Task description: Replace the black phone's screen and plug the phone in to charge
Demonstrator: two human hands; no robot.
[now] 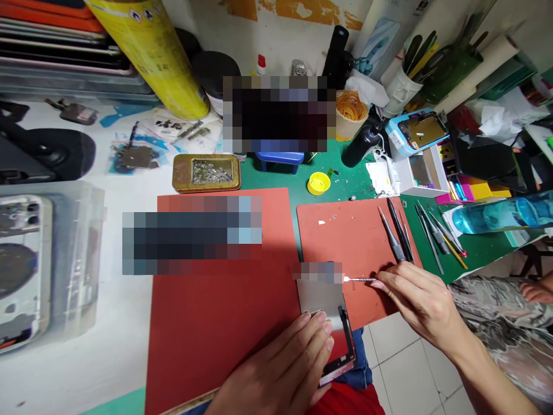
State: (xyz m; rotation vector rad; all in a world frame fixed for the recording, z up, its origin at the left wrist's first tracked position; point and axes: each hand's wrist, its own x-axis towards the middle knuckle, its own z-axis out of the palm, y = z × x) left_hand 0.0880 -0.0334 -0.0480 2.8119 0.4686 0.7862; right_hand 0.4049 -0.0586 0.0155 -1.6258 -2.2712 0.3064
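Note:
My left hand (287, 366) lies with its fingers together on a phone screen panel (322, 300) at the front edge of the workbench and presses it down. The panel's lower end hangs over the edge. My right hand (417, 300) pinches a thin metal pry tool (360, 279), whose flat tip touches the panel's upper right side. The panel lies where the two red mats (216, 311) meet.
Tweezers and screwdrivers (400, 233) lie on the right mat and the green mat beside it. A tin of screws (207, 173), a yellow cap (318, 183), a black bottle (360, 147), a blue water bottle (501, 213) and boxes crowd the back. Phone housings (26, 265) sit at left.

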